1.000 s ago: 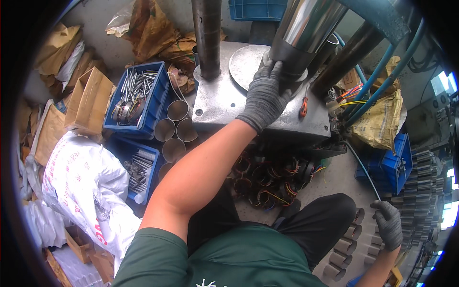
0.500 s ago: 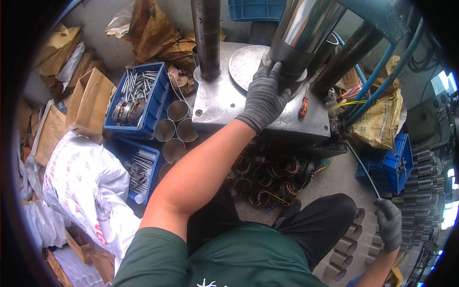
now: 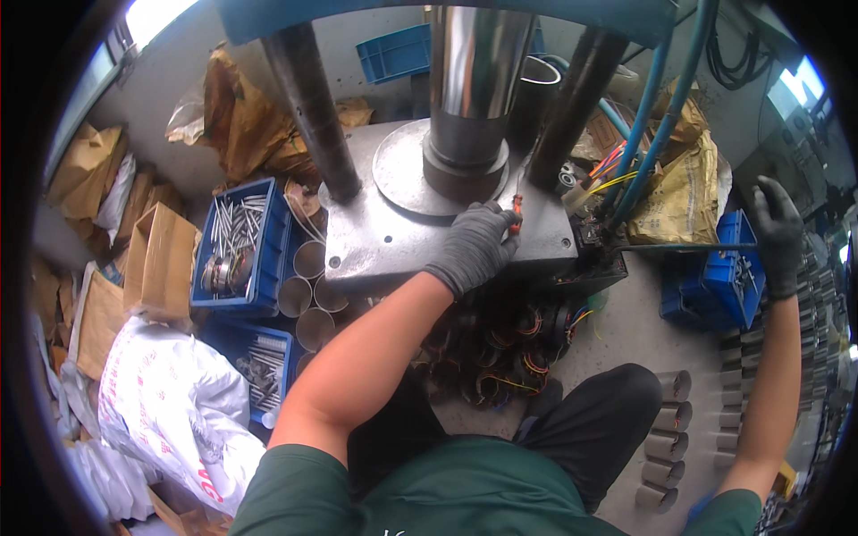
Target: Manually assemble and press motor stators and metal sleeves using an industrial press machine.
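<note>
My left hand (image 3: 480, 241), in a grey glove, is at the front of a press's metal bed plate (image 3: 362, 243). Its thumb and fingers are closed about the orange-red handle of a screwdriver (image 3: 517, 214). Just behind it, a dark metal cylinder (image 3: 465, 179) stands on the round plate (image 3: 398, 170) beneath the shiny press ram (image 3: 474, 67). My right hand (image 3: 779, 237), also gloved, is raised far to the right with fingers stretched upward. Its palm is against the end of a long, level lever rod (image 3: 693, 247).
Blue crates of metal pins (image 3: 259, 255) and short metal tubes (image 3: 315, 329) stand left of the press. Wired motor parts (image 3: 500, 357) lie beneath it. Right are hoses (image 3: 657, 116), another blue crate (image 3: 715, 295) and rows of metal cylinders (image 3: 666, 447). A white sack (image 3: 174, 393) bulges at left.
My left hand has come down off the cylinder to the screwdriver and closed on its handle. My right hand has risen, the lever swinging up to level. The view has shifted.
</note>
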`<act>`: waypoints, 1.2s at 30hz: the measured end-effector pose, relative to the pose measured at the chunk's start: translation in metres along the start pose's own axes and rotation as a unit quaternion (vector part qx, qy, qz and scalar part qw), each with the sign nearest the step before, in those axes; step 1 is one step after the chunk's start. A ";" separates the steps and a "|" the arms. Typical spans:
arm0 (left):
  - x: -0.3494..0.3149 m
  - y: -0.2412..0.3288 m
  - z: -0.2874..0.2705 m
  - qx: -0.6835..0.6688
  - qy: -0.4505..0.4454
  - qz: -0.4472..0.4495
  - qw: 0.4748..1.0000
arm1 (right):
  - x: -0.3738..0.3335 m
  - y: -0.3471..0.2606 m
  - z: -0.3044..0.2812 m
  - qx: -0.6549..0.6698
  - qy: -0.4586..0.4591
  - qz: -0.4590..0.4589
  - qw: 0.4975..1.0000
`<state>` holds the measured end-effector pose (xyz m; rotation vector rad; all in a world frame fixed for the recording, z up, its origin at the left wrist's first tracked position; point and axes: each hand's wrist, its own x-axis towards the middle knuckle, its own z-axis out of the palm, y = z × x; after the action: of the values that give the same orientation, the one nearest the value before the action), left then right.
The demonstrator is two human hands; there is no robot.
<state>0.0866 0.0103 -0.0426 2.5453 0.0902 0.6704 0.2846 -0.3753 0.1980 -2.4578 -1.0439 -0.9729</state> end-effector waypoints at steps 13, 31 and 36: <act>0.022 0.012 0.046 0.082 -0.047 0.035 0.995 | 0.010 0.002 0.013 0.076 -0.050 0.074 0.993; -0.012 0.053 0.053 -0.049 -0.186 0.355 0.915 | 0.011 -0.003 0.013 0.048 -0.037 0.048 0.997; -0.006 0.021 0.014 -0.061 -0.064 0.173 0.981 | 0.010 0.003 0.010 0.054 -0.044 0.049 0.996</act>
<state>0.0870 -0.0158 -0.0452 2.4988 -0.4333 0.6146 0.2966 -0.3673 0.1979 -2.4556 -0.9670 -0.7639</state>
